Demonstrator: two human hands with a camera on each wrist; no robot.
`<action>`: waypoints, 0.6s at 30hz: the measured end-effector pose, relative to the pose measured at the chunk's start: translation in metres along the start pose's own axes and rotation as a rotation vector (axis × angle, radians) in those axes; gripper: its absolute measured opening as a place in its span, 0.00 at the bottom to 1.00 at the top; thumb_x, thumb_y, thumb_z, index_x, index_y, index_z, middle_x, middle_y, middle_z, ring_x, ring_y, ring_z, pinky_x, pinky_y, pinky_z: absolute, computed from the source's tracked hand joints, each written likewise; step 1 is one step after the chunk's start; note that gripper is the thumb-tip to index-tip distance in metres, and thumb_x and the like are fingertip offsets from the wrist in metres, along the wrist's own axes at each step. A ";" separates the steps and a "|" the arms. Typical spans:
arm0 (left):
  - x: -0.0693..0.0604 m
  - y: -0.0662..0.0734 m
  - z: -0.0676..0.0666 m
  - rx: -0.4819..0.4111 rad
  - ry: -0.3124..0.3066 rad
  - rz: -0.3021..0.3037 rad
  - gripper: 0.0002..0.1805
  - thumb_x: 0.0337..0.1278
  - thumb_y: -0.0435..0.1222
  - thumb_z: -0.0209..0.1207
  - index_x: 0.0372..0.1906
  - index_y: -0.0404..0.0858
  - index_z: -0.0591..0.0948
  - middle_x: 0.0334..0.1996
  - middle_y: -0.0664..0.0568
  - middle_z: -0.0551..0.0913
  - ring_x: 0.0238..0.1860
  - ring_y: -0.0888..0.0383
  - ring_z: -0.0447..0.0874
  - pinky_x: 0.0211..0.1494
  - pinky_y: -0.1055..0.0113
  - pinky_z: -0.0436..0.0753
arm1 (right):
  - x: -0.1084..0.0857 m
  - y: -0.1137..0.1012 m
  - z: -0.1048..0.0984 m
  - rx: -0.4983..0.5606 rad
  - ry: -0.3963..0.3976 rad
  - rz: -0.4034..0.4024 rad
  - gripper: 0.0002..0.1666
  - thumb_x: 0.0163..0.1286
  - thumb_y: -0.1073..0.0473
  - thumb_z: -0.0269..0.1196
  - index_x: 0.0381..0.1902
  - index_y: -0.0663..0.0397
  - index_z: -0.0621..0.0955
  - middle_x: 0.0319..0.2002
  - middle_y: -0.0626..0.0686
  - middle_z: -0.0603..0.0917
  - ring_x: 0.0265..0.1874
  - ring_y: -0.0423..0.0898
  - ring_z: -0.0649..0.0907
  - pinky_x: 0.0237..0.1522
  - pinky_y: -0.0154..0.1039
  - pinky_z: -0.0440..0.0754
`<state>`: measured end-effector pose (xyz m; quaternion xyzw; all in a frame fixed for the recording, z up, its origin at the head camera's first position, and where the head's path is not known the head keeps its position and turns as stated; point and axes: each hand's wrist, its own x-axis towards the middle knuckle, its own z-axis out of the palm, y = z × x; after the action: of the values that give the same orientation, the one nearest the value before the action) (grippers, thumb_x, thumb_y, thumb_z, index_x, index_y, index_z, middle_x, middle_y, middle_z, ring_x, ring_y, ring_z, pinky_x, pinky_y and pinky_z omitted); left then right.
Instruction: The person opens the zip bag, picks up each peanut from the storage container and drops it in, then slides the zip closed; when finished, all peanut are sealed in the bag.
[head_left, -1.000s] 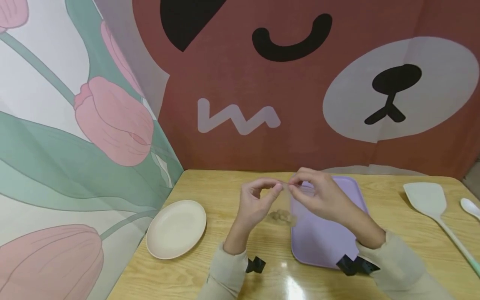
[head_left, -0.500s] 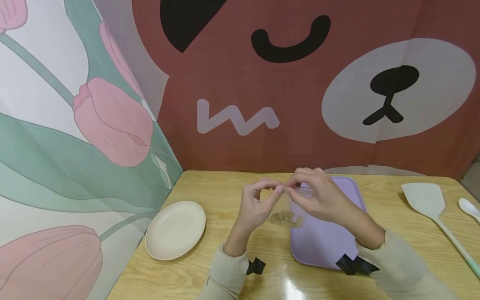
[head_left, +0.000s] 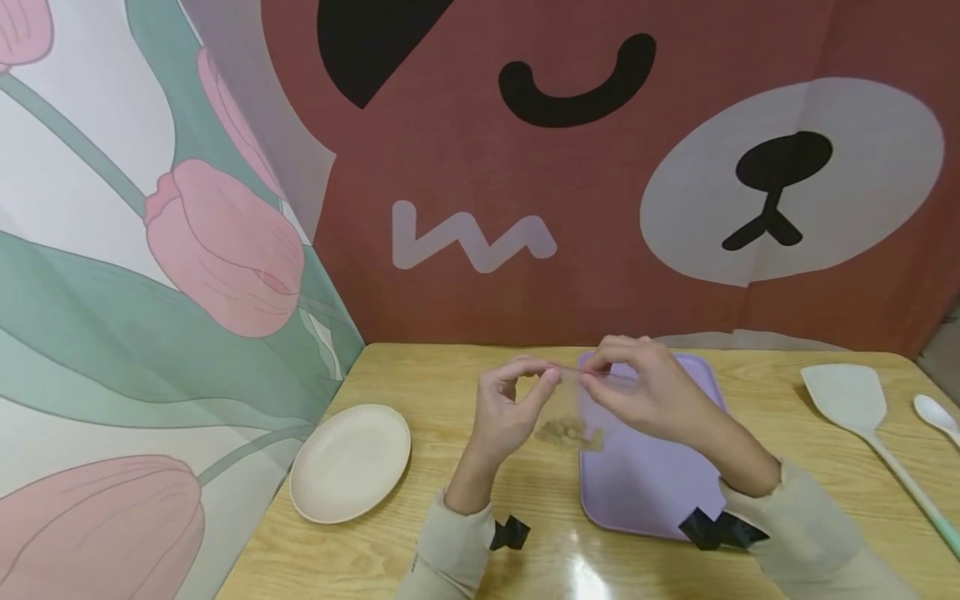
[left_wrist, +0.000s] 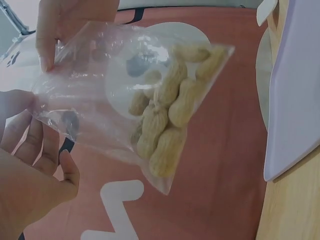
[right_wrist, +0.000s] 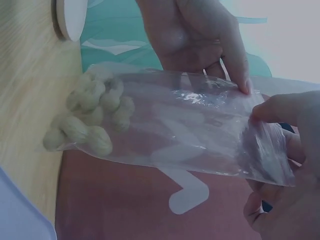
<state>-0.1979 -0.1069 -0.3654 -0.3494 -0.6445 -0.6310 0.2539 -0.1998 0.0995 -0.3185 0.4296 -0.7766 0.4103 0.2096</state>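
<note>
A clear plastic bag [left_wrist: 95, 95] of unshelled peanuts [left_wrist: 170, 110] hangs in the air from both hands. In the head view its see-through body is faint, and the peanuts show as a tan clump below the fingers. My left hand [head_left: 506, 412] pinches the bag's upper edge between thumb and index finger. The right hand [head_left: 648, 387] pinches the same edge a short way to the right, partly over the lavender tray [head_left: 645, 487]. As the right wrist view shows, the bag [right_wrist: 190, 125] is gathered and wrinkled by the right fingers, and its peanuts [right_wrist: 85, 115] lie at the far end.
A round cream plate [head_left: 350, 464] rests on the wooden table [head_left: 525, 550] at the left. To the right lie a pale spatula [head_left: 847, 396] with a green handle end and a white spoon [head_left: 936, 413]. A bear-printed cloth [head_left: 450, 308] hangs behind the table.
The fingertips of both hands have come slightly apart, and more of the bag's edge shows between them. The bag sways a little; both hands keep their pinch.
</note>
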 end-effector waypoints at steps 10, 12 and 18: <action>0.002 0.004 0.002 -0.046 0.030 0.011 0.07 0.64 0.25 0.60 0.36 0.21 0.83 0.31 0.32 0.83 0.38 0.57 0.82 0.48 0.60 0.80 | -0.003 -0.003 -0.005 0.009 0.046 0.015 0.14 0.57 0.72 0.72 0.36 0.46 0.87 0.30 0.36 0.82 0.33 0.38 0.80 0.40 0.40 0.68; 0.002 0.005 0.002 -0.052 0.039 0.011 0.07 0.63 0.25 0.60 0.36 0.21 0.83 0.31 0.32 0.83 0.38 0.57 0.82 0.48 0.61 0.80 | -0.004 -0.003 -0.006 0.013 0.050 0.025 0.15 0.57 0.71 0.72 0.36 0.45 0.87 0.30 0.37 0.82 0.33 0.38 0.80 0.41 0.39 0.68; 0.001 0.004 0.002 -0.042 0.038 0.021 0.06 0.63 0.24 0.60 0.36 0.21 0.83 0.31 0.32 0.83 0.38 0.57 0.83 0.48 0.60 0.81 | -0.005 -0.001 -0.007 0.005 0.030 0.038 0.11 0.60 0.69 0.71 0.34 0.47 0.87 0.30 0.37 0.82 0.33 0.38 0.79 0.40 0.38 0.71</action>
<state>-0.1953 -0.1047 -0.3619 -0.3493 -0.6225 -0.6481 0.2655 -0.1966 0.1077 -0.3180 0.4088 -0.7805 0.4225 0.2124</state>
